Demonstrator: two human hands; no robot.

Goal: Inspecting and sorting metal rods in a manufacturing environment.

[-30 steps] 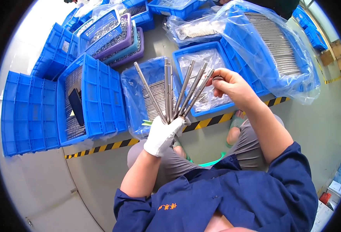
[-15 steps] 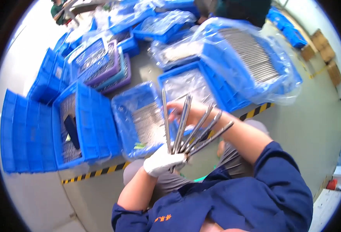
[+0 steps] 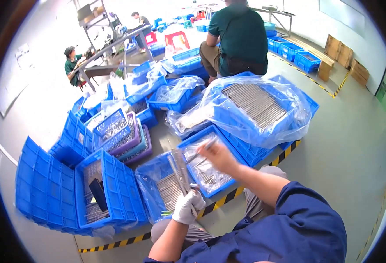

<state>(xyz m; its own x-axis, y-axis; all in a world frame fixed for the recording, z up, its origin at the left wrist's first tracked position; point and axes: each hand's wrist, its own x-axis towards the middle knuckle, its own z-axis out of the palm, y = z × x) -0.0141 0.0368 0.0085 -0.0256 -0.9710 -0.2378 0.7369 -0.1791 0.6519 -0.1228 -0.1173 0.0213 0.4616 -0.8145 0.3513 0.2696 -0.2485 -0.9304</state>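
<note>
My left hand [image 3: 187, 207], in a white glove, is closed around a bundle of slender metal rods [image 3: 180, 173] that point up and away from me. To its right, my bare right hand [image 3: 219, 157] pinches a single metal rod [image 3: 196, 154], blurred by motion and slanting toward the bundle's upper end. Below the bundle is a blue crate [image 3: 143, 175] lined with clear plastic, with many similar rods lying in it. Beneath my right hand stands another lined blue crate [image 3: 221, 189] with some rods inside.
On the right, a plastic-draped blue crate [image 3: 285, 136] holds rows of rods. Tall blue crates [image 3: 44, 188] stand left, near stacked purple and teal baskets [image 3: 134, 136]. A person in a green shirt [image 3: 239, 39] sits ahead. Striped tape [image 3: 118, 243] marks the floor.
The view has tilted up, showing more of the room. The fanned rods in my left hand are now closer together. My right hand has moved away from them, holding one rod.
</note>
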